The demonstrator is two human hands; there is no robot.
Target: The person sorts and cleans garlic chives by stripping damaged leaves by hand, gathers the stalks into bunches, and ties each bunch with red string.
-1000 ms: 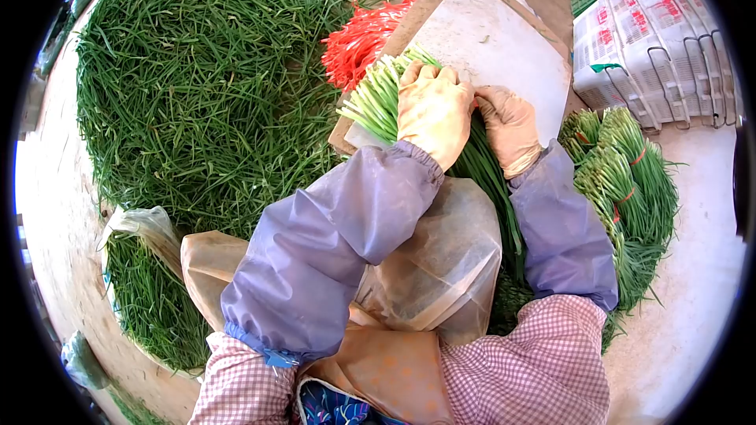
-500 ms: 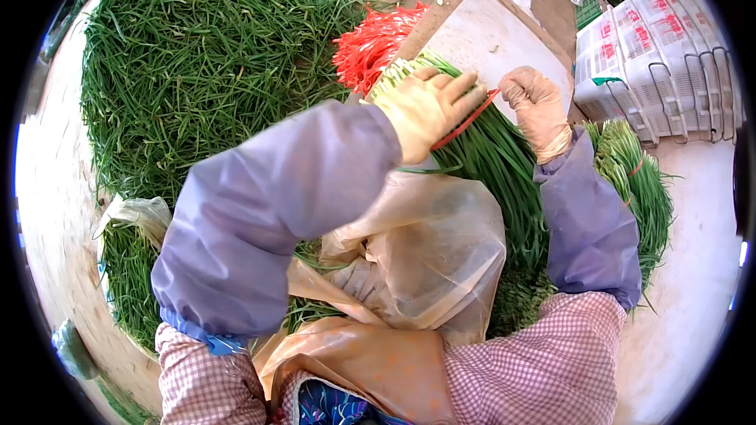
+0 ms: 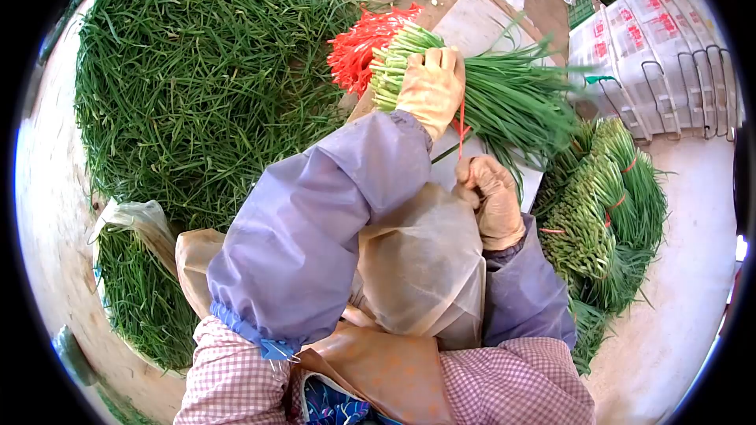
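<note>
A bunch of garlic chives (image 3: 508, 90) lies across a white board (image 3: 468, 16), pale stem ends to the left and green leaves fanning right. My left hand (image 3: 433, 88), in a tan glove, is closed over the stems from above. Round the bunch, just right of that hand, runs a red tie (image 3: 461, 127). Its end stretches down to my right hand (image 3: 494, 198), also gloved, whose fingers pinch it below the bunch. Close behind the stems is a heap of red ties (image 3: 364, 47).
A big pile of loose chives (image 3: 205, 79) covers the left. Tied bunches (image 3: 606, 205) are stacked at the right, below white crates (image 3: 657, 47) with red print. A plastic-covered knee (image 3: 421, 260) is just below the board. Smaller loose greens (image 3: 142, 291) stand lower left.
The bunch has turned from pointing down-right to lying across the board. My right hand has drawn the tie downward, and my left hand has closed on the stems. More tied bunches show at right.
</note>
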